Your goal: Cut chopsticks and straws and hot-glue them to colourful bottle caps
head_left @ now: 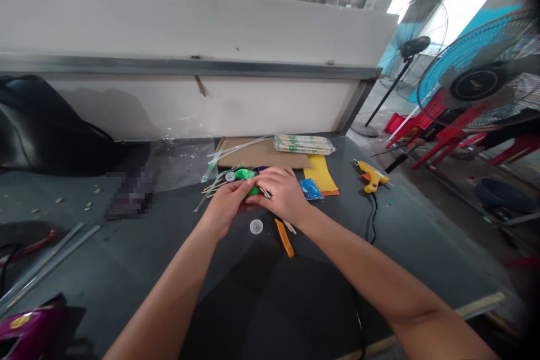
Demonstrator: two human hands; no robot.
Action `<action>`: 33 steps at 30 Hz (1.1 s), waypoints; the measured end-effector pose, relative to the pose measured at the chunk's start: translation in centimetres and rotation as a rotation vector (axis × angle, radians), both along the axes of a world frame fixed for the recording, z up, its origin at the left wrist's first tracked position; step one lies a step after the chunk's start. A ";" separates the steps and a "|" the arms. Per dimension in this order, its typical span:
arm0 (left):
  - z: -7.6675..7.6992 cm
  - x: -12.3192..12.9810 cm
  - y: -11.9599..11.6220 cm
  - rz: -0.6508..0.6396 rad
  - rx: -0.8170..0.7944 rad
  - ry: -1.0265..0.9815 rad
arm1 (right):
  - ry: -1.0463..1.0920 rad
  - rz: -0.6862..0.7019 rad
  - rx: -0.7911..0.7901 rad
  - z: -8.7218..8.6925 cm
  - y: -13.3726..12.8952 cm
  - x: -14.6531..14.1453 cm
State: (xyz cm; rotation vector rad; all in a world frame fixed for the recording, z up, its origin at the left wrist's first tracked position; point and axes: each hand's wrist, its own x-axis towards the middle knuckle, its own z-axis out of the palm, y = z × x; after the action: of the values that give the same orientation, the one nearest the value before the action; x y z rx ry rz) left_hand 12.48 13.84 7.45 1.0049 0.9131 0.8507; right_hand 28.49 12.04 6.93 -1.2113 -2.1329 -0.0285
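Grey worktop (160, 253), pale partition (236, 107) along its far edge. Green piece (253, 190) between both hands, short of the cardboard (270, 153) near that edge. Left hand (223, 205) pinches it; right hand (282, 190) curls over, gripping too; fingertips partly hidden. Judgement: light, even pressure suits it, wrists low, fingers clear of the thin sticks (289, 226). White disc (256, 226) lies nearer the front edge.

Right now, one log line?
left hand: holding green piece | right hand: same piece | white disc: on table, near hands | glue gun: right side
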 end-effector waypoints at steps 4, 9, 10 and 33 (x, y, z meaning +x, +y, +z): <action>-0.1 -0.8 0.8 0.079 0.054 -0.023 | -0.049 -0.025 -0.026 -0.2 0.0 0.3; -2.9 -2.4 2.7 0.219 0.249 0.328 | 0.145 -0.123 -0.083 -0.7 0.1 2.1; -3.5 -2.5 3.0 0.192 0.245 0.377 | 0.182 -0.139 -0.090 -0.9 0.0 2.5; -4.8 -5.6 3.5 0.023 0.649 0.896 | 0.229 -0.136 -0.198 -4.3 -1.8 5.3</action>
State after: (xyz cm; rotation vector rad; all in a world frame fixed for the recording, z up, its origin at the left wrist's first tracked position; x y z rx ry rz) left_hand 6.91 17.37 2.61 2.0306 1.4291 0.7168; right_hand 33.84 10.22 2.64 -1.4001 -1.8857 0.2551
